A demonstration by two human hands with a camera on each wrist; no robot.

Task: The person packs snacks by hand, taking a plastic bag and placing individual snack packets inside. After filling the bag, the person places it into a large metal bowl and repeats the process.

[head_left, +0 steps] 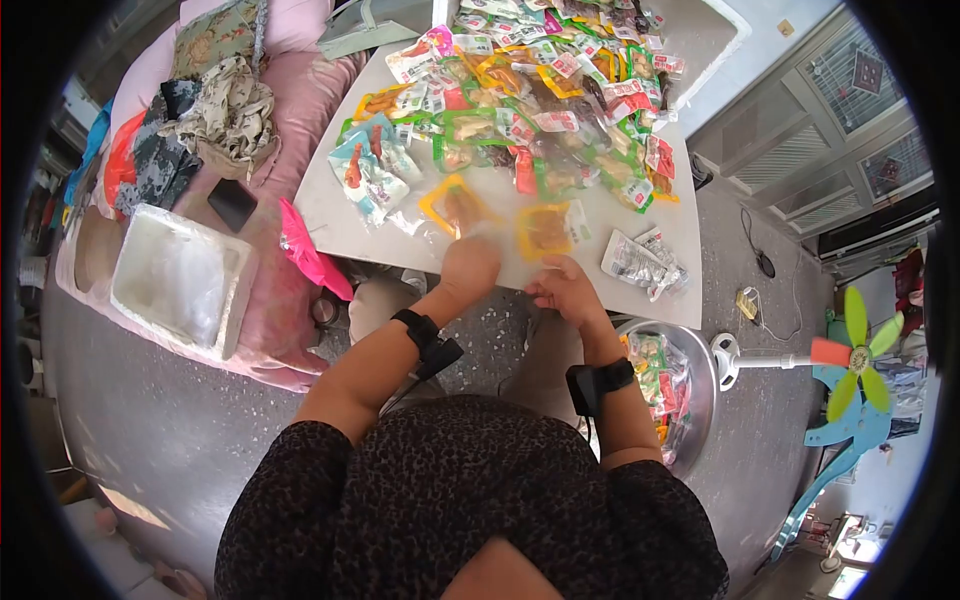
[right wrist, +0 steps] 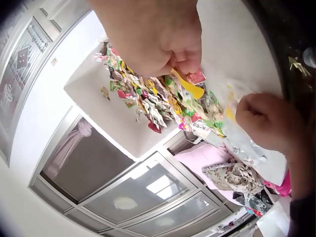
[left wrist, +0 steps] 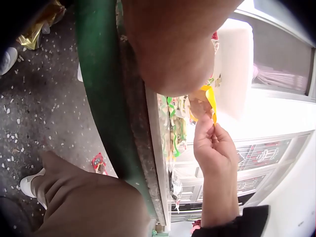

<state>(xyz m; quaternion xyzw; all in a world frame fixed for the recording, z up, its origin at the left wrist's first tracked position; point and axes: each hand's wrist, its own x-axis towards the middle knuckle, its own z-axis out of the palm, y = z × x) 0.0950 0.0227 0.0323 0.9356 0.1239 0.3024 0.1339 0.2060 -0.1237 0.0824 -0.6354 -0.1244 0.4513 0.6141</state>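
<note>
My right hand (head_left: 565, 290) is at the table's front edge, its thumb and fingers pinching the border of a yellow-edged snack packet (head_left: 545, 230). That packet is clear plastic with brown food inside and a white label. In the right wrist view, its yellow edge (right wrist: 190, 88) sticks out from the fingertips. My left hand (head_left: 470, 268) is curled at the lower end of a second yellow-edged packet (head_left: 455, 205), gripping it there; the fingertips are hidden under the hand. Left of it lie blue-and-white packets (head_left: 370, 170) with a drumstick picture.
A heap of mixed snack packets (head_left: 550, 110) covers the table's (head_left: 330, 215) far half, spilling from a white foam box (head_left: 715, 60). Silver-white packets (head_left: 645, 262) lie at right. Below stands a metal basin (head_left: 705, 400) of packets, near a fan (head_left: 858, 360). Another foam box (head_left: 240, 290) sits on the bed.
</note>
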